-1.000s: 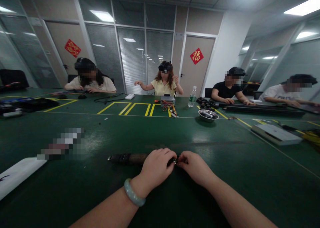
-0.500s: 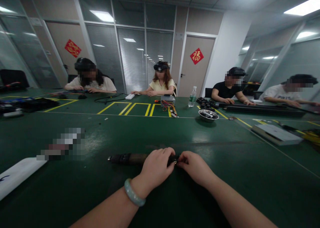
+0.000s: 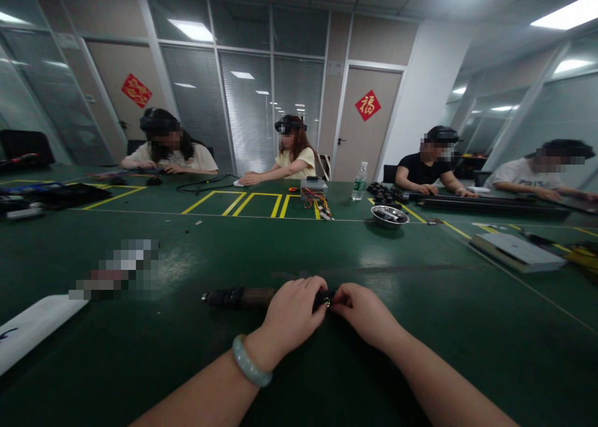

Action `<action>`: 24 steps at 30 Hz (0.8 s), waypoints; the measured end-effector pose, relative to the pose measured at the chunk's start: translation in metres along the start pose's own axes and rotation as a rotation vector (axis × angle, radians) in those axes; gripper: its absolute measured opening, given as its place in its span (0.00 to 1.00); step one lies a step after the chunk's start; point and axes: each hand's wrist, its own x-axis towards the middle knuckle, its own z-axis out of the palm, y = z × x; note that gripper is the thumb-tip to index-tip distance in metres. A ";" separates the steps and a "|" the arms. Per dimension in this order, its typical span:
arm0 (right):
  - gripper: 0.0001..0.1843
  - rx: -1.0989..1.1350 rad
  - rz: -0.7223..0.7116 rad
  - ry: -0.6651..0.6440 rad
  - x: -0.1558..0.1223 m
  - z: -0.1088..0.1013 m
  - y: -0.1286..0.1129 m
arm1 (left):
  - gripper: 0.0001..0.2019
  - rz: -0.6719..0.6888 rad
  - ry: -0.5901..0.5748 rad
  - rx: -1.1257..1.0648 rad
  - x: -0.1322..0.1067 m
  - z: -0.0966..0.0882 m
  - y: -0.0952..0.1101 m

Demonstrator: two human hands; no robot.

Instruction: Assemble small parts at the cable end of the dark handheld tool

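Note:
A dark rod-shaped object (image 3: 252, 297) lies across the green table in front of me. Its left end is a ringed black section with a bright metal tip, and the body behind it is brownish. My left hand (image 3: 295, 305) is wrapped over its right part, hiding that stretch. A small shiny metal part (image 3: 327, 302) shows at the right end, between my two hands. There the thumb and fingers of my right hand (image 3: 362, 315) are pinched together at that part. What exactly lies inside the pinch is too small to make out.
A white object (image 3: 42, 327) reaches in from the left. Farther off stand a metal bowl (image 3: 389, 217) of dark parts, a water bottle (image 3: 359, 182), a grey box with coloured wires (image 3: 314, 192) and a flat white box (image 3: 518, 252). Several people sit along the far side.
Both my hands and the rod-shaped object look almost unmoved. Across the table, the middle person has turned and stretched both arms toward the left, onto a white item.

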 end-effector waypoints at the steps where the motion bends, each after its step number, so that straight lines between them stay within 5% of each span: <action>1: 0.03 -0.003 0.000 0.004 0.000 0.000 0.000 | 0.09 -0.004 0.002 -0.002 0.000 0.000 0.000; 24: 0.03 -0.004 0.008 0.010 0.000 0.000 0.000 | 0.09 0.002 -0.043 0.038 0.000 -0.004 0.003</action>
